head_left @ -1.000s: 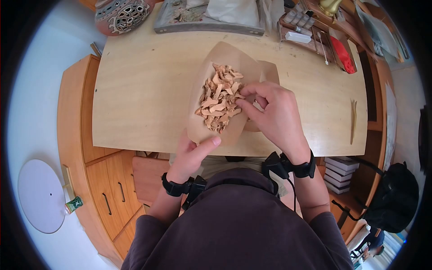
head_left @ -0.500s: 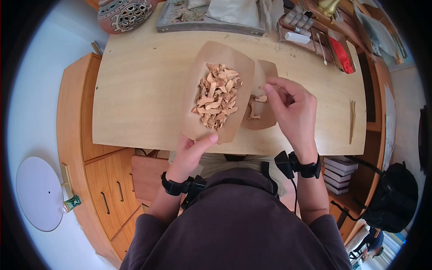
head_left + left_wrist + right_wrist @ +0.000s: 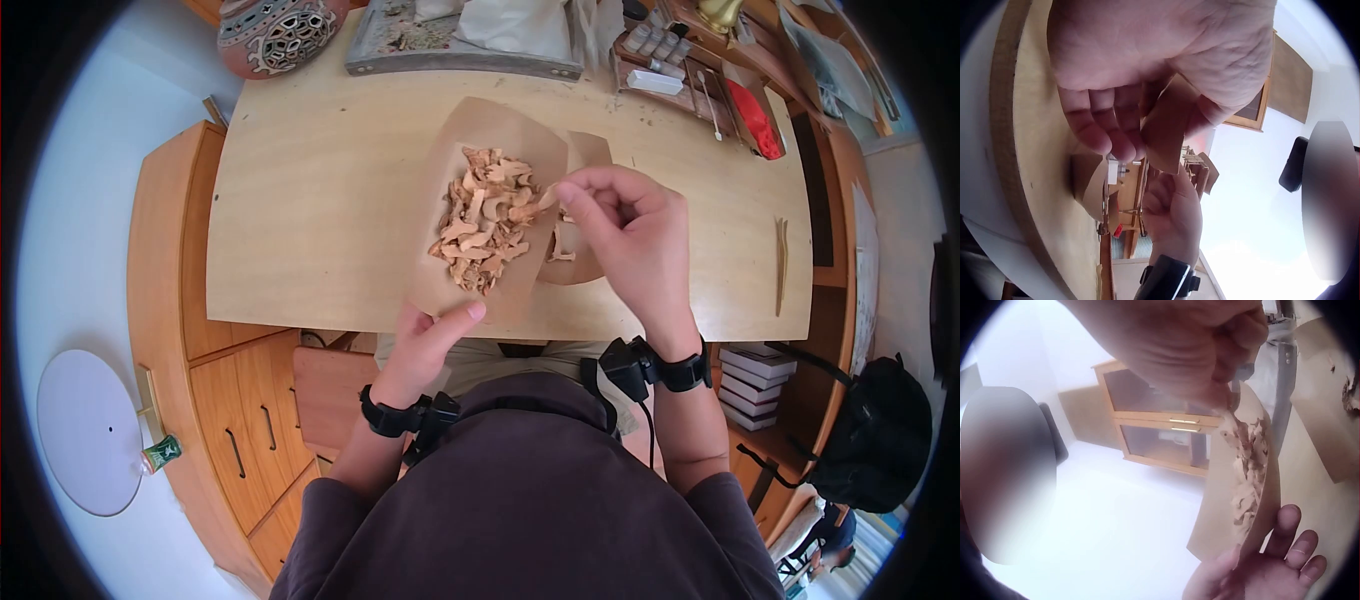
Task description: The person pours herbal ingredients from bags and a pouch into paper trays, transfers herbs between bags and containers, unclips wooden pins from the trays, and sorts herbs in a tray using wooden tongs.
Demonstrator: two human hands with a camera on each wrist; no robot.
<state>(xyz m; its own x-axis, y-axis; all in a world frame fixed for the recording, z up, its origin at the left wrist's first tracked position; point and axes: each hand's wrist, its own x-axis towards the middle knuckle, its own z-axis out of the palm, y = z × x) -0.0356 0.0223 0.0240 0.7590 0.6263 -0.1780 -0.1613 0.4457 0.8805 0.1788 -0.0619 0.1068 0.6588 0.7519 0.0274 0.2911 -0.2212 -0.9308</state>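
Observation:
My left hand (image 3: pixel 430 340) grips the near edge of a sheet of brown paper (image 3: pixel 500 122), thumb on top and the other fingers beneath. A heap of dried, tan, irregular root-like slices (image 3: pixel 480 225) lies in the middle of that sheet, which bends into a shallow trough in the right wrist view. Over the sheet's right edge, my right hand (image 3: pixel 640 225) pinches one dried slice (image 3: pixel 547 199) between thumb and forefinger. Partly hidden under this hand, a second brown paper (image 3: pixel 585 268) on the table bears a few slices (image 3: pixel 562 248).
A grey tray (image 3: pixel 470 62) with white paper stands at the table's back, beside a patterned pot (image 3: pixel 280 38). At back right are a wooden rack (image 3: pixel 640 97) with small bottles and a red cloth (image 3: pixel 755 118). Thin wooden tweezers (image 3: pixel 781 268) lie at the right.
My right hand moved from the heap rightward over the second paper, then back left, a slice now showing in its fingertips. The left hand keeps holding the sheet, nearly still.

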